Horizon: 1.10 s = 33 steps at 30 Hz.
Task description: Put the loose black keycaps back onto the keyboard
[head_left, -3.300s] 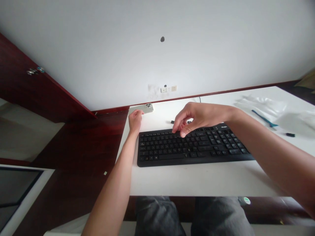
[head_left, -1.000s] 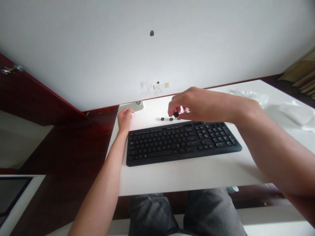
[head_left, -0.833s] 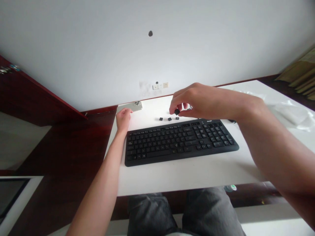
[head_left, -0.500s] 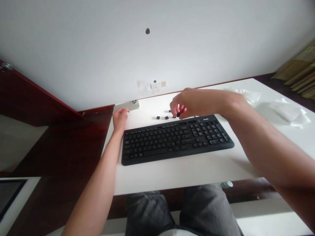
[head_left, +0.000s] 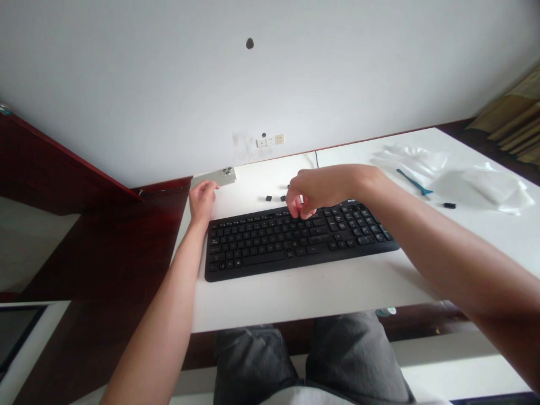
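Note:
A black keyboard (head_left: pixel 261 239) with white legends lies on the white table, with a bare patch among its lower keys. Over its upper middle edge is my right hand (head_left: pixel 310 191), fingers pinched together. A small black keycap appeared at these fingertips a moment ago; against the dark keys it is hard to make out now. Loose black keycaps (head_left: pixel 269 198) lie on the table just behind the keyboard, some partly hidden by my right hand. My left hand (head_left: pixel 202 201) rests loosely curled and holding nothing, beside the keyboard's upper left corner and close to a phone (head_left: pixel 223 176).
On the right lie a blue pry tool (head_left: pixel 414 183), a small black piece (head_left: pixel 449 205) and clear plastic bags (head_left: pixel 498 191). A cable (head_left: pixel 316 160) runs towards the wall behind the table. Wall sockets (head_left: pixel 270 141) are above the back edge.
My right hand has moved from the loose keycaps towards me and slightly left, over the keyboard. The blue tool has come into sight from behind my forearm. My left hand stays put.

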Available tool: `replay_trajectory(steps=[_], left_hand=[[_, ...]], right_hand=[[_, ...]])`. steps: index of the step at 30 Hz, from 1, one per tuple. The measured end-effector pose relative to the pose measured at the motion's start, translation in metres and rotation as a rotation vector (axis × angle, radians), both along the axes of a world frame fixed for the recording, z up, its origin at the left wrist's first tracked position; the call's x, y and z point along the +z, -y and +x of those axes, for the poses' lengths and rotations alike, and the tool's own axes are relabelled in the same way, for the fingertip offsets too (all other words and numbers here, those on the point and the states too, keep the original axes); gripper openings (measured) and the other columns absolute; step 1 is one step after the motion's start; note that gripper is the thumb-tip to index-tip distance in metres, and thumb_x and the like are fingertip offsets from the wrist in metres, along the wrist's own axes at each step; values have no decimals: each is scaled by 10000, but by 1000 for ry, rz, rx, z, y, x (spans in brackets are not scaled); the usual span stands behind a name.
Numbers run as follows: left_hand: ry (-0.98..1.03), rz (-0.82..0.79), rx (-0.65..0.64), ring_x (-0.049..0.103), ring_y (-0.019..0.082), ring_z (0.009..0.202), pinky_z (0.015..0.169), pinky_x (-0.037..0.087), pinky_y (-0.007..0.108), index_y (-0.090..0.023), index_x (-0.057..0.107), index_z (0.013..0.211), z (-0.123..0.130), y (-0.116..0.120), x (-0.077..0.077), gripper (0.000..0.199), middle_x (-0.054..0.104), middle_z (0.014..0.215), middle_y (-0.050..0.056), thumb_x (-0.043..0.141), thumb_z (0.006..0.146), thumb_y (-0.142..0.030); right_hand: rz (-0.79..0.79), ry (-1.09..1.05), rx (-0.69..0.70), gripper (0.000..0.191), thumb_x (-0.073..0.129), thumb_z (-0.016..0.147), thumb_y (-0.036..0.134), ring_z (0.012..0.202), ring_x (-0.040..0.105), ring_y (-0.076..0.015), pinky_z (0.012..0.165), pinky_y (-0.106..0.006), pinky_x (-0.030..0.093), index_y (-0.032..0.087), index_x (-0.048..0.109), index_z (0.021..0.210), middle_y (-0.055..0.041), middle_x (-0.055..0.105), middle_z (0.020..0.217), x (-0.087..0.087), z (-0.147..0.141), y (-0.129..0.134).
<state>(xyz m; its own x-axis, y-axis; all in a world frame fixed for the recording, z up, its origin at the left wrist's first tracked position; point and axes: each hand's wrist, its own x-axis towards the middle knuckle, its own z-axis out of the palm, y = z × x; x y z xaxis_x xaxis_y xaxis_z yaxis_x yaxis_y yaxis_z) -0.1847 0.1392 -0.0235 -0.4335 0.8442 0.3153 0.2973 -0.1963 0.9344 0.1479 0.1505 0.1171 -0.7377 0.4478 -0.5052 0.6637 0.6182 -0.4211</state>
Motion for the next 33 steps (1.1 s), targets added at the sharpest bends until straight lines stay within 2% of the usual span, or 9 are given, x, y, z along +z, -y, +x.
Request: replay_trajectory(steps=[8,12,17,25,33], left_hand=[[33,12,-19,340,92,469,476,223,240,-193,672,655,1,-1,-1,149,422,484,-52,683,725,-324],[27,9,-18,342,90,471,474,227,231,-193,671,650,3,0,2,139,415,483,-52,676,722,-312],[20,-1,-21,330,88,469,473,224,227,-191,673,648,5,2,4,137,388,483,-57,678,721,-307],[30,1,-33,326,89,472,476,223,236,-198,670,648,2,-1,-1,135,380,493,-57,683,726,-307],[-7,-9,-28,323,94,476,484,221,247,-201,651,648,3,0,0,137,363,497,-60,664,726,-314]], right_hand=[[-220,-27,110,189,801,776,255,801,747,-231,750,-363,539,195,835,952,-39,816,877,-18,-19,10],[-286,-41,96,235,809,776,261,829,767,-226,781,-349,553,182,827,997,-38,821,914,-27,-25,13],[-247,-5,105,166,794,785,240,805,757,-218,712,-314,532,177,828,935,-39,814,885,-30,-30,19],[-83,31,144,152,749,810,172,814,731,-223,685,-327,490,208,846,921,-39,811,906,-22,-30,29],[-96,73,151,151,748,818,207,795,720,-223,684,-338,479,200,842,936,-45,804,903,-23,-29,27]])
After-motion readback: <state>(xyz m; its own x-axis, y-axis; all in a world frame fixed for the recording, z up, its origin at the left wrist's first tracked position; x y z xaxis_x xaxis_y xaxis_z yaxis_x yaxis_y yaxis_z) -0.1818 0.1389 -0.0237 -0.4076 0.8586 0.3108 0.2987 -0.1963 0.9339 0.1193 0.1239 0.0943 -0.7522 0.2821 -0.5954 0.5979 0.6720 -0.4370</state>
